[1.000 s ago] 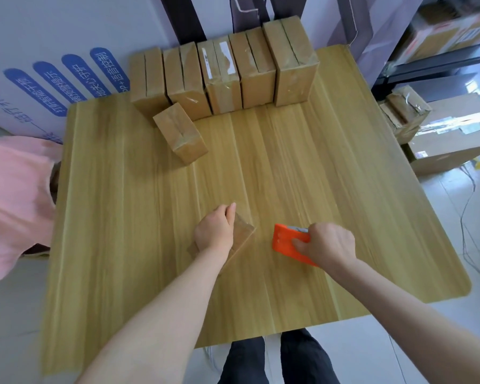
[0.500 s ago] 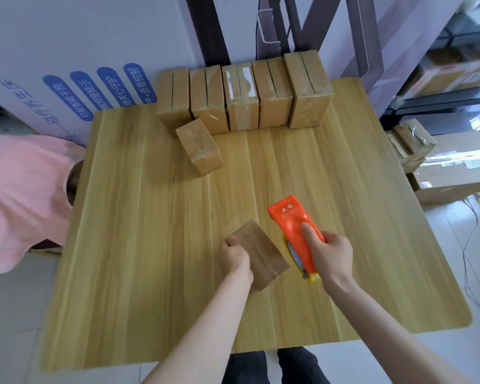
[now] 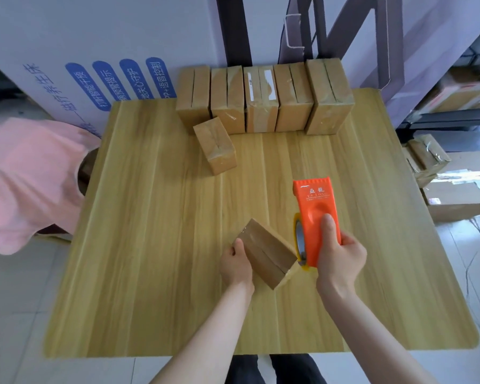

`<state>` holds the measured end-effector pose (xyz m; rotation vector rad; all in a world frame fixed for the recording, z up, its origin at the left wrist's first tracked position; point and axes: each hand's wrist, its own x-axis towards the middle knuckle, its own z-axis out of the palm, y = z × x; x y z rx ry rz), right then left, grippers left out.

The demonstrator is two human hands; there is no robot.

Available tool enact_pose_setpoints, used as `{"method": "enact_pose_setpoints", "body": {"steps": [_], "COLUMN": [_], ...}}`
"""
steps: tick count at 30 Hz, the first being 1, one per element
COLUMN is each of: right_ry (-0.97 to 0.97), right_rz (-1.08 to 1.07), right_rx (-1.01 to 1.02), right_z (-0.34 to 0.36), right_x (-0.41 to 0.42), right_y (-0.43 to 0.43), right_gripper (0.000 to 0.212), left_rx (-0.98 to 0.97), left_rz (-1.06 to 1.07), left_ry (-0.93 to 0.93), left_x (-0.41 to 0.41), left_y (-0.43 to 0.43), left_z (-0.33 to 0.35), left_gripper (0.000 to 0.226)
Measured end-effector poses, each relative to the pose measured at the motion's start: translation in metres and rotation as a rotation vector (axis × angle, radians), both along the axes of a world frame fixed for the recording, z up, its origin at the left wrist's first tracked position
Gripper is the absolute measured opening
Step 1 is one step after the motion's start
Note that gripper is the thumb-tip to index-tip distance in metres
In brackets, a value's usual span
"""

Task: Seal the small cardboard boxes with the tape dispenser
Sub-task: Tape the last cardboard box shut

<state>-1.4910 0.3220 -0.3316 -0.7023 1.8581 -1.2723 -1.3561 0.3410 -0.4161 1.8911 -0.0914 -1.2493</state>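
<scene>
So compared with a second ago, the orange tape dispenser (image 3: pixel 316 206) is no longer low and off to the right. It's tipped up and pulled in until its lower end touches the near right corner of the small box (image 3: pixel 263 250), just below the middle of the frame. The left hand (image 3: pixel 236 266) has also slid off the top of the box onto its left edge, fingers curled round it to hold it steady. The right hand (image 3: pixel 340 259) is wrapped tight around the dispenser body with the thumb lying up the front. My guess is the tape is being anchored on the end face, with the pull across the top seam next. There's a shiny clear bit at that corner, but I can't tell for sure that it's stuck. Materials: plain brown corrugated card with crisp edges, a glossy hard plastic dispenser with a toothed top edge, a yellowish tape roll (image 3: pixel 299 239) showing on its left side, and a smooth pale wood-grain table (image 3: pixel 155 245). A row of boxes (image 3: pixel 261 98) stands along the top edge of the table, with one loose box (image 3: pixel 216 146) in front, and most show glossy tape.
</scene>
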Motion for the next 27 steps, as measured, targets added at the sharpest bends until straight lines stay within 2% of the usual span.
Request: {"method": "enact_pose_setpoints", "body": {"steps": [6,10,11,13,15,17,19,21,24,27], "right_ry": [0.039,-0.02,-0.016,-0.003,-0.007,-0.045,-0.073,-0.092,-0.077,-0.066], "right_rz": [-0.045,-0.033,-0.002,0.067,0.056,0.008,-0.005,-0.006,-0.004,0.015], "right_rx": [-0.084,0.052,0.07,0.055,0.063,0.073,0.085,0.093,0.108,0.102], "right_z": [0.008,-0.011,-0.015,-0.02,-0.023,-0.024,-0.023,-0.021,-0.022,-0.023], "right_x": [-0.007,-0.004,-0.001,0.005,0.004,0.0,-0.003,-0.004,-0.005,-0.003], "right_y": [-0.005,-0.006,-0.004,-0.001,-0.002,-0.005,-0.007,-0.009,-0.013,-0.011], "right_gripper": [0.055,0.052,0.051,0.051,0.051,0.049,0.048,0.046,0.044,0.046], "left_rx": [0.004,0.012,0.016,-0.05,-0.251,-0.44,-0.498,-0.418,-0.266,-0.119], "left_rz": [0.004,0.034,0.002,-0.111,-0.272,-0.485,-0.681,-0.826,-0.912,-0.992], "left_ry": [0.056,0.084,-0.001,-0.313,-0.677,-0.875,-0.943,-0.957,-0.93,-0.926], "left_x": [-0.006,-0.008,-0.008,-0.007,-0.005,-0.005,-0.007,-0.009,-0.011,-0.008], "left_y": [-0.013,-0.017,-0.016,-0.013,-0.011,-0.015,-0.026,-0.037,-0.045,-0.053], "left_z": [0.01,0.005,0.002,0.002,0.002,0.007,0.01,0.008,0.009,0.017], "left_gripper": [0.019,0.019,0.021,0.021,0.02,0.018,0.024,0.025,0.011,0.008]}}
